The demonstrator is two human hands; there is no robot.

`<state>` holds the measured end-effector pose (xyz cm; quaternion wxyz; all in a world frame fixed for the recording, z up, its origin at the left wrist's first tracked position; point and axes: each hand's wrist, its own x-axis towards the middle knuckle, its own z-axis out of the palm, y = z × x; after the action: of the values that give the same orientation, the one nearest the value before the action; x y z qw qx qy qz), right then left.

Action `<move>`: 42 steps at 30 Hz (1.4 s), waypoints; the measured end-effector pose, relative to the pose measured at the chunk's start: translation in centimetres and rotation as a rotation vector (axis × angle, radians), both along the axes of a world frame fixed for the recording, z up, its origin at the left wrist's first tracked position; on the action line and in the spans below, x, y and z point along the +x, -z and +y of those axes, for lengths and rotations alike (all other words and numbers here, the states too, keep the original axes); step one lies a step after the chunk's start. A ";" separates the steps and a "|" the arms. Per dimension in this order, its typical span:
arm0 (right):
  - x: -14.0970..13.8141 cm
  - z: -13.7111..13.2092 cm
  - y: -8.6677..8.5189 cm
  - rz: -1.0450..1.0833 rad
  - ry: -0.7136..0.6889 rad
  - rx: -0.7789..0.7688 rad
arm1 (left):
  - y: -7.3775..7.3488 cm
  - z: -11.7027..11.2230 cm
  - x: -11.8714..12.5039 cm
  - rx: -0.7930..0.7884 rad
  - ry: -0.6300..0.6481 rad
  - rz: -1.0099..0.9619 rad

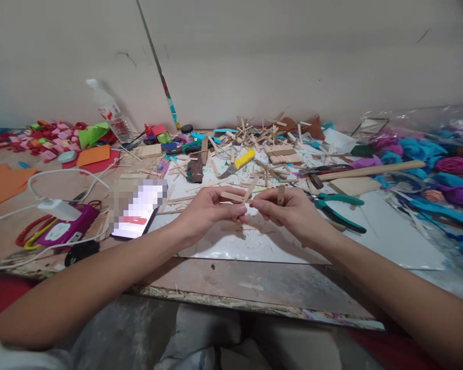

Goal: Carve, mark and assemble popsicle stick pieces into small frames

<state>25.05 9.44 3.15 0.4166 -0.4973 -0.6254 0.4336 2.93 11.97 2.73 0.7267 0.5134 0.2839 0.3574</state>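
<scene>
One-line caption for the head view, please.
Left hand and right hand pinch small wooden sticks above a cluttered table, green pliers nearby.

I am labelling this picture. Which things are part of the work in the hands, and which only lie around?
In the work: left hand, right hand, small wooden sticks held between them.

Lying about: green pliers, yellow knife, phone, plastic bottle.

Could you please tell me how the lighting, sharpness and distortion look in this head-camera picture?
Head view: light is soft and even, with weak shadows under the hands. The left hand, right hand and sticks between them are fairly sharp. The white sheet shows mild glare. The phone screen is pixelated. Wide-angle distortion bends the table edge and stretches the forearms.
</scene>
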 end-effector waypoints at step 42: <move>0.5 -1.4 -0.1 -0.468 0.134 1.071 | -0.3 0.0 -0.1 -0.037 -0.162 -0.071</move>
<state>25.59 8.00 3.24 0.4870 -0.3386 -0.7999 -0.0915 2.88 11.97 3.04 0.7145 0.4620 0.3051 0.4277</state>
